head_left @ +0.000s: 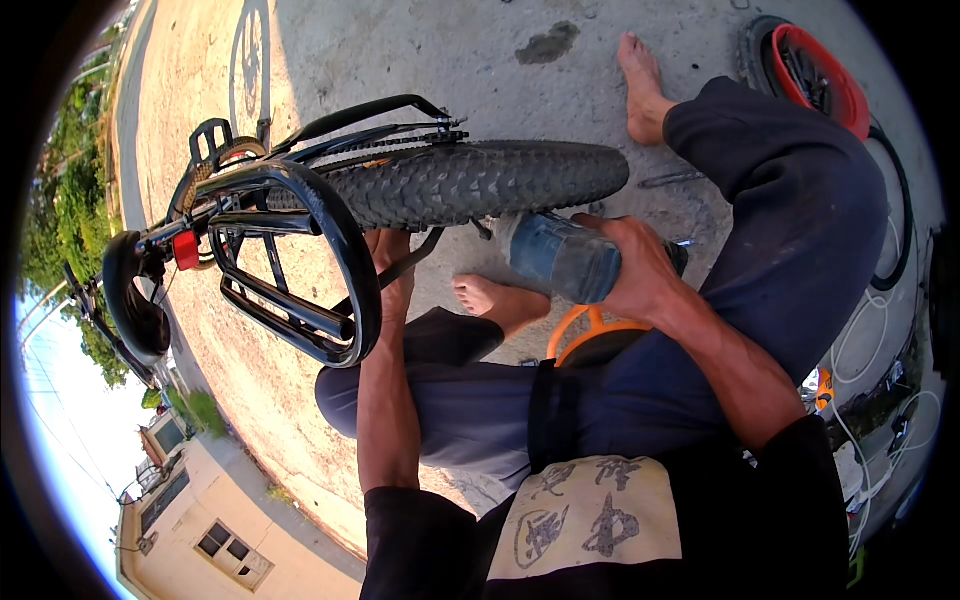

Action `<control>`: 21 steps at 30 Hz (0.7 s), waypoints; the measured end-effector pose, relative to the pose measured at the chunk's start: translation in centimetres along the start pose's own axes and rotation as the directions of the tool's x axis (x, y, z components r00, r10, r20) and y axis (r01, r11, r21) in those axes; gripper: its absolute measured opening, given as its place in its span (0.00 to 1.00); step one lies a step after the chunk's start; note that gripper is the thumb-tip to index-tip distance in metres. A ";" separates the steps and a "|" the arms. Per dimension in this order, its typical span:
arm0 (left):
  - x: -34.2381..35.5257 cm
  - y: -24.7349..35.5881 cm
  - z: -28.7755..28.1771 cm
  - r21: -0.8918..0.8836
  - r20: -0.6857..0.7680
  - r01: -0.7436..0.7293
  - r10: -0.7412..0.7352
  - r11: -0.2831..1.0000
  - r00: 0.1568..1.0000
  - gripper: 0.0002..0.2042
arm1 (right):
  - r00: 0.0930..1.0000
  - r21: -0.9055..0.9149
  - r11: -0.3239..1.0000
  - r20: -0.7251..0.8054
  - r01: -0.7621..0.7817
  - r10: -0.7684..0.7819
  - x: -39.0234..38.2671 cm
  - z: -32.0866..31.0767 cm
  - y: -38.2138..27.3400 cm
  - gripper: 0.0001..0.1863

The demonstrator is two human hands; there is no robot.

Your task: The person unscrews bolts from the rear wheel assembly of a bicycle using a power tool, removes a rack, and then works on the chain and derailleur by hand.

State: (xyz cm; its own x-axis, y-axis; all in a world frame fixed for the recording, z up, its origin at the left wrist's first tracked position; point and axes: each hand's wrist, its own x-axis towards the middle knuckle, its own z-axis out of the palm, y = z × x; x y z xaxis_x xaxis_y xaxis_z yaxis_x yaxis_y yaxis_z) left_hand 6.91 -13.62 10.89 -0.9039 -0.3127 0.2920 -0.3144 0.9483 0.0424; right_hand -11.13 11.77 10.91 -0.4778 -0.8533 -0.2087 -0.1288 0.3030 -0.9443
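Note:
A bicycle takes up the left and middle, its knobby black rear tire (480, 183) pointing toward the right. The black tubular rear rack (345, 235) and the saddle (137, 305) sit on its near side. My right hand (645, 265) is closed around a clear, bluish plastic bottle (565, 258) just below the tire's right end. My left hand (392, 255) reaches up behind the rack to the underside of the tire. Its fingers are hidden by the tire and frame, so what they touch does not show.
An orange-framed seat (600, 325) shows between my legs. At upper right, a red basin (820, 80) holding dark items rests by a tire (757, 55). White cables (865, 440) lie at the right. Concrete ground (400, 50) stretches around, with a wet patch; a building (200, 520) stands at lower left.

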 end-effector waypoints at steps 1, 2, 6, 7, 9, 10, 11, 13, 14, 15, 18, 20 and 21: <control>0.1 0.0 -0.1 0.009 0.014 0.001 -0.001 1.000 1.000 0.07 | 1.000 -0.033 0.999 0.012 -0.001 0.001 0.1 -0.1 -0.2 0.16; 0.1 0.0 -0.1 0.010 0.011 0.002 -0.003 1.000 1.000 0.07 | 1.000 -0.035 0.999 0.013 0.002 -0.002 0.0 -0.1 -0.2 0.16; -0.7 -0.6 0.2 0.049 0.034 0.040 -0.041 0.998 0.999 0.09 | 1.000 -0.032 1.000 0.005 0.001 -0.001 -0.3 -0.3 -0.4 0.17; -1.2 -0.7 0.0 0.116 0.068 0.052 -0.060 0.992 0.996 0.10 | 1.000 -0.073 0.997 0.012 0.005 -0.004 -0.4 -0.4 -0.6 0.17; -1.1 -0.9 0.3 -0.009 0.029 0.085 -0.085 0.996 0.996 0.11 | 0.996 -0.041 0.995 0.016 0.087 -0.087 -0.6 -1.4 -1.0 0.17; -1.2 -1.0 0.2 0.004 0.030 0.055 -0.055 0.998 0.998 0.11 | 0.987 -0.011 0.987 0.006 0.163 -0.163 -0.7 -1.6 -1.1 0.17; -1.3 -1.1 0.2 0.017 0.030 0.024 -0.024 1.000 0.999 0.11 | 0.986 -0.012 0.986 0.013 0.167 -0.167 -0.7 -1.4 -1.2 0.17; -1.3 -0.8 -0.1 -0.005 0.030 0.051 -0.051 0.999 0.998 0.10 | 0.981 0.085 0.978 0.012 0.192 -0.194 -0.7 -1.1 -1.2 0.16; -1.3 -1.0 -0.1 0.016 0.031 0.048 -0.049 0.999 0.998 0.10 | 0.981 0.082 0.978 0.015 0.194 -0.196 -0.6 -0.8 -1.1 0.16; -1.4 -1.0 -0.1 0.036 0.035 0.046 -0.047 0.998 0.998 0.10 | 0.988 0.139 0.980 0.036 0.141 -0.147 -0.5 -0.2 -0.9 0.15; -0.9 -0.6 -0.3 0.056 0.015 0.029 -0.030 0.998 0.999 0.09 | 0.991 0.185 0.975 0.020 0.123 -0.129 -0.4 0.7 -1.6 0.13; -1.0 -0.6 0.4 0.035 -0.027 0.007 -0.006 0.999 1.000 0.08 | 0.988 0.171 0.973 -0.017 0.154 -0.153 -0.5 0.9 -1.7 0.12; -1.1 -0.9 0.5 0.039 -0.027 0.012 -0.011 0.999 1.000 0.08 | 0.993 0.165 0.982 0.046 0.095 -0.104 -0.2 1.0 -1.7 0.12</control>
State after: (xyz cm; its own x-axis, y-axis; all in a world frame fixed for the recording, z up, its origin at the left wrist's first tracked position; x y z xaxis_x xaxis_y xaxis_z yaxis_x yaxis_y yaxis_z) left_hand 8.02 -14.16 10.07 -0.8921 -0.3219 0.3172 -0.3366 0.9416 0.0087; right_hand -9.95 10.97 12.30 -0.4212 -0.8989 -0.1204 -0.0283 0.1457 -0.9889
